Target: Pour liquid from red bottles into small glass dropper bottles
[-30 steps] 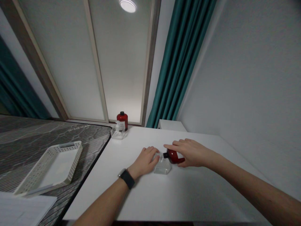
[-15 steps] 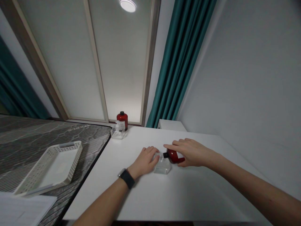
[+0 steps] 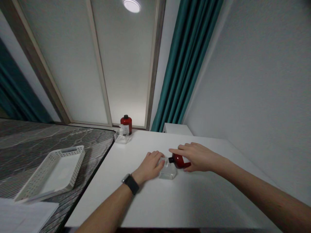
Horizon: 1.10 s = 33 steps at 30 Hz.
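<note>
My left hand (image 3: 152, 165) is closed on the left side of a low clear plastic container (image 3: 167, 173) on the white table, its thumb along the edge. My right hand (image 3: 194, 157) grips a dark red bottle (image 3: 179, 160) with a white label, index finger stretched along its top. The bottle lies tipped on its side, its black neck end (image 3: 171, 160) pointing left over the container. Whether that end is a closed cap, and whether any liquid flows, I cannot tell.
Another red bottle (image 3: 130, 123) with a black cap stands upright at the table's far left corner, behind a second clear container (image 3: 122, 139). Left of the white table (image 3: 150, 204), a white perforated basket (image 3: 74, 171) and papers (image 3: 26, 215) lie on a grey patterned surface.
</note>
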### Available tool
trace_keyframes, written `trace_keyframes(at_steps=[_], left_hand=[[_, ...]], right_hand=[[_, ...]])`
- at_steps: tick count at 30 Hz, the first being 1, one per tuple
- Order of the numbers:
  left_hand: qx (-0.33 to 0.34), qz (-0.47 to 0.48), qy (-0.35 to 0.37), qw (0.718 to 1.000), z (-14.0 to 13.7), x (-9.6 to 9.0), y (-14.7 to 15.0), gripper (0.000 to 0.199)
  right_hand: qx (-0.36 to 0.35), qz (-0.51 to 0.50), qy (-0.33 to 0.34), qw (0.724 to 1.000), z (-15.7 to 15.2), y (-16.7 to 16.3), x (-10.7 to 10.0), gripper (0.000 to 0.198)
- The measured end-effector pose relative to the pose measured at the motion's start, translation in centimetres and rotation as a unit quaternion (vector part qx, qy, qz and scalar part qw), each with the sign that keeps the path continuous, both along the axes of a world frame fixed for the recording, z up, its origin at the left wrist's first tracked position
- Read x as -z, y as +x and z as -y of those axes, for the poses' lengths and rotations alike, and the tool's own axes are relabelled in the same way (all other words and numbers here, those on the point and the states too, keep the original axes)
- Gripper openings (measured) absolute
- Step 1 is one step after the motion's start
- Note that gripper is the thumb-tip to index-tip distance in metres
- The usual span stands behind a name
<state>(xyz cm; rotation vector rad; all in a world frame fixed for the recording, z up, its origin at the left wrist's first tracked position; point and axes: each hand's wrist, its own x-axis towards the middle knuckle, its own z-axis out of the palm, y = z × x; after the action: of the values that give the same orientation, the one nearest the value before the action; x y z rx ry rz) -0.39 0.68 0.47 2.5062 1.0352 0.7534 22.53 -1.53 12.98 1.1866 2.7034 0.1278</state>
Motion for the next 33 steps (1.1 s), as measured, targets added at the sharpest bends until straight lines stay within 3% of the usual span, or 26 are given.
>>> trace_keyframes(at_steps=[33], left_hand=[[-0.005, 0.003, 0.000, 1.000, 0.05, -0.09, 0.00, 0.022]], right_hand=[[-0.002, 0.011, -0.001, 1.000, -0.08, -0.22, -0.21, 0.080]])
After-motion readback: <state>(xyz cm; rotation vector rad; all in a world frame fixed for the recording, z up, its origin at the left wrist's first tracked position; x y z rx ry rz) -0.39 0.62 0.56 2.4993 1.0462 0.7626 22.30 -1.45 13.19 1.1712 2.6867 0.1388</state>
